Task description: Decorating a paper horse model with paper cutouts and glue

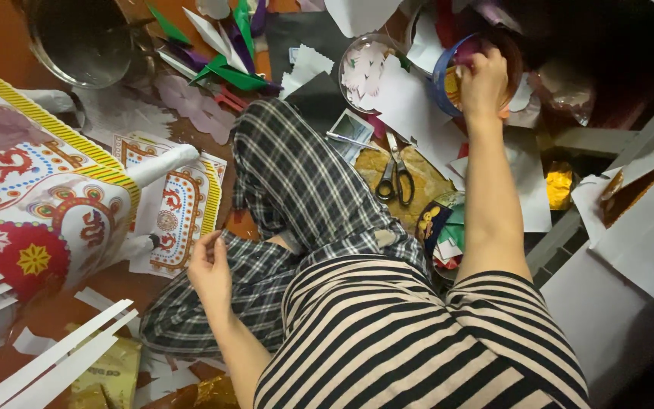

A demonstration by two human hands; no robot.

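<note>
A: Packaging on the floor, by clock position from the picture's centre?

B: At seven o'clock, a crinkled gold foil packet (111, 371), flat and roughly rectangular, lying under white paper strips (54, 356). At three o'clock, a smaller gold foil wrapper (559, 184), crumpled, among white sheets.

A: Any labels, signs or screens?

B: None that can be made out. At twelve o'clock, a small rectangular printed card or packet (350, 129), white-edged with a dark centre; its kind cannot be told.

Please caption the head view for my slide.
Right hand reaches into a blue-rimmed bowl; left hand rests on plaid trousers.
</note>
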